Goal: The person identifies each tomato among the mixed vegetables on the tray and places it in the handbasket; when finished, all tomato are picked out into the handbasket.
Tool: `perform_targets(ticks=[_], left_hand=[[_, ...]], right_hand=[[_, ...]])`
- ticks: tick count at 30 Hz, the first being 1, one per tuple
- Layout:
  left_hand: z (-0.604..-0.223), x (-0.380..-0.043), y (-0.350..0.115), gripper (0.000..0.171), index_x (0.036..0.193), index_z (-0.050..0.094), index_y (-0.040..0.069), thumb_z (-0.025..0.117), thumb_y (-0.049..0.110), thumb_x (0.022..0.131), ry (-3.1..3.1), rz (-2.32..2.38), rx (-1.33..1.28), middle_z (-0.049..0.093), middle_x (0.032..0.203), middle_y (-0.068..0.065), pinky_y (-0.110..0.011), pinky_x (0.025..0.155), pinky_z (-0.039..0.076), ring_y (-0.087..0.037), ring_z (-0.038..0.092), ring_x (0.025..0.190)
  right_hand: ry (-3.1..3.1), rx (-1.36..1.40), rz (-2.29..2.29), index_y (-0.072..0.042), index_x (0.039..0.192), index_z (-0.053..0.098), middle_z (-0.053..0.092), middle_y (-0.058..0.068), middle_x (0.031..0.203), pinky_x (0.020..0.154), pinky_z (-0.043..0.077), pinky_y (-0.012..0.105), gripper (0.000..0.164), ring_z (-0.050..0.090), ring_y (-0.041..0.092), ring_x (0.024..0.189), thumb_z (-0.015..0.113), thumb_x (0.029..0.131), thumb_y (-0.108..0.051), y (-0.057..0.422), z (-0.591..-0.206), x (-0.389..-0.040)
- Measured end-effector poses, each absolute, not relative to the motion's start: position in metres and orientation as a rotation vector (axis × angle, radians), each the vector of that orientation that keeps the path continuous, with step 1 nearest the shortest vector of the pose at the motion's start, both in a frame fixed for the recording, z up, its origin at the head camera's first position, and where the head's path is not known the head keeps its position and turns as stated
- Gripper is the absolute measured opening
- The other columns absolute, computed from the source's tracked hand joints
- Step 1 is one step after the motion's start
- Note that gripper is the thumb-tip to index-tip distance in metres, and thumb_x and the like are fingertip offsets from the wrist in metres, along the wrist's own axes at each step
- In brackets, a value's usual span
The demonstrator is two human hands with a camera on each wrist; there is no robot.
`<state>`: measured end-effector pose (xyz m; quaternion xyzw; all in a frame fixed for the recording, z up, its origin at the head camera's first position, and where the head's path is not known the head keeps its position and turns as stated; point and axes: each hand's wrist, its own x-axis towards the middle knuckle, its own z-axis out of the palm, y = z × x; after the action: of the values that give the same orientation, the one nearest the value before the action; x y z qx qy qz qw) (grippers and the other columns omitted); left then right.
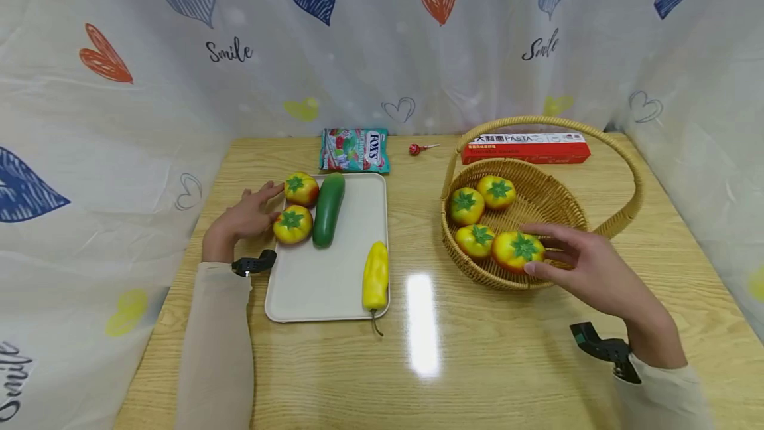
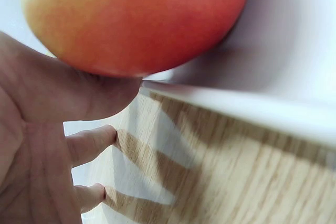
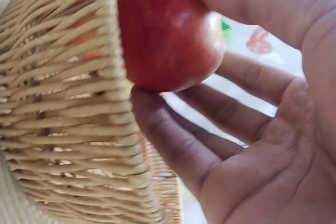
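Note:
My right hand [image 1: 587, 267] holds a yellow-red fruit with a green leafy top [image 1: 518, 252] between thumb and fingers, at the front of the wicker basket [image 1: 552, 201]. In the right wrist view this fruit's red underside [image 3: 168, 35] shows beside the basket rim. Three similar fruits, one of them a yellow-red fruit [image 1: 497, 192], lie inside. At the left edge of the white tray [image 1: 334, 290], my left hand [image 1: 247, 214] has its fingers extended. Its thumb touches the nearer fruit [image 1: 292, 225], and a fingertip reaches the farther fruit [image 1: 301, 189].
On the tray lie a green cucumber [image 1: 328, 211] and a yellow pepper [image 1: 375, 277], its stem over the front edge. Behind stand a candy bag [image 1: 355, 150], a lollipop [image 1: 416, 149] and a red pasta box [image 1: 525, 148]. The basket's tall handle [image 1: 633, 178] arches over it.

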<state>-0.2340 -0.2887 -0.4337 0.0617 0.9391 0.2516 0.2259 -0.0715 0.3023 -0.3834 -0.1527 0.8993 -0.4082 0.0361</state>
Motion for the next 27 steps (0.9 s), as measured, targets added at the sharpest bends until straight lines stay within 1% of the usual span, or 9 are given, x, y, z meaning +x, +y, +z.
perform_targets(ticks=[1,4,6,7,10,13,17,21,27], left_hand=[[-0.433,-0.234,-0.289,0.07,0.176,0.024,0.014,0.053,0.022,0.112,2.589,0.692,0.171,0.002,0.183,-0.025,-0.094,0.115,-0.003,-0.066,-0.014,0.16],[-0.432,-0.233,-0.289,0.07,0.176,0.024,0.014,0.053,0.021,0.112,2.59,0.691,0.174,0.002,0.183,-0.025,-0.094,0.116,-0.002,-0.067,-0.013,0.16],[-0.432,-0.233,-0.288,0.07,0.176,0.024,0.013,0.052,0.021,0.112,2.59,0.693,0.175,0.002,0.183,-0.025,-0.094,0.116,-0.002,-0.067,-0.013,0.16],[-0.432,-0.233,-0.288,0.07,0.175,0.024,0.013,0.052,0.021,0.112,2.59,0.692,0.175,0.002,0.183,-0.025,-0.094,0.116,-0.002,-0.067,-0.013,0.16],[-0.433,-0.233,-0.288,0.069,0.175,0.024,0.013,0.052,0.021,0.112,2.589,0.7,0.178,0.002,0.183,-0.025,-0.094,0.115,-0.003,-0.067,-0.013,0.16],[-0.433,-0.234,-0.289,0.069,0.175,0.025,0.012,0.052,0.021,0.112,2.59,0.705,0.185,0.002,0.183,-0.026,-0.094,0.115,-0.003,-0.067,-0.014,0.16],[-0.434,-0.234,-0.289,0.069,0.175,0.025,0.013,0.052,0.023,0.112,2.593,0.698,0.181,0.002,0.183,-0.025,-0.094,0.115,-0.004,-0.067,-0.013,0.16],[-0.434,-0.235,-0.288,0.069,0.176,0.025,0.015,0.052,0.023,0.112,2.588,0.696,0.17,0.002,0.183,-0.024,-0.094,0.116,-0.005,-0.065,-0.014,0.161],[-0.435,-0.235,-0.289,0.069,0.176,0.024,0.015,0.052,0.023,0.113,2.592,0.69,0.169,0.002,0.183,-0.024,-0.094,0.116,-0.005,-0.064,-0.014,0.162]], right_hand=[[2.759,-0.448,-1.229,-0.018,0.144,0.07,0.07,0.01,0.143,0.091,0.062,0.016,0.049,0.075,0.009,0.118,0.085,0.097,-0.015,0.302,-0.385,-0.073],[2.731,-0.419,-1.177,-0.019,0.143,0.071,0.07,0.013,0.145,0.091,0.065,0.023,0.048,0.077,0.03,0.12,0.086,0.098,-0.02,0.301,-0.388,-0.076],[2.705,-0.415,-1.164,-0.018,0.143,0.071,0.07,0.014,0.146,0.092,0.066,0.03,0.048,0.076,0.038,0.121,0.086,0.098,-0.021,0.3,-0.389,-0.078],[2.691,-0.42,-1.162,-0.017,0.143,0.07,0.07,0.015,0.145,0.094,0.066,0.034,0.048,0.076,0.039,0.122,0.086,0.098,-0.021,0.299,-0.389,-0.08],[2.664,-0.433,-1.153,-0.014,0.142,0.07,0.07,0.017,0.144,0.096,0.066,0.042,0.049,0.076,0.041,0.121,0.087,0.096,-0.022,0.296,-0.39,-0.082],[2.651,-0.433,-1.137,-0.013,0.141,0.071,0.072,0.017,0.141,0.097,0.066,0.045,0.049,0.077,0.038,0.12,0.088,0.096,-0.024,0.291,-0.391,-0.085],[2.642,-0.431,-1.126,-0.012,0.141,0.07,0.073,0.016,0.14,0.098,0.065,0.044,0.049,0.077,0.036,0.119,0.087,0.097,-0.025,0.285,-0.393,-0.089],[2.647,-0.446,-1.132,-0.012,0.14,0.071,0.074,0.016,0.136,0.097,0.065,0.043,0.048,0.077,0.036,0.119,0.088,0.096,-0.023,0.28,-0.397,-0.093],[2.713,-0.461,-1.091,-0.017,0.138,0.073,0.077,0.013,0.134,0.096,0.066,0.045,0.049,0.078,0.034,0.118,0.091,0.092,-0.02,0.268,-0.403,-0.1]])
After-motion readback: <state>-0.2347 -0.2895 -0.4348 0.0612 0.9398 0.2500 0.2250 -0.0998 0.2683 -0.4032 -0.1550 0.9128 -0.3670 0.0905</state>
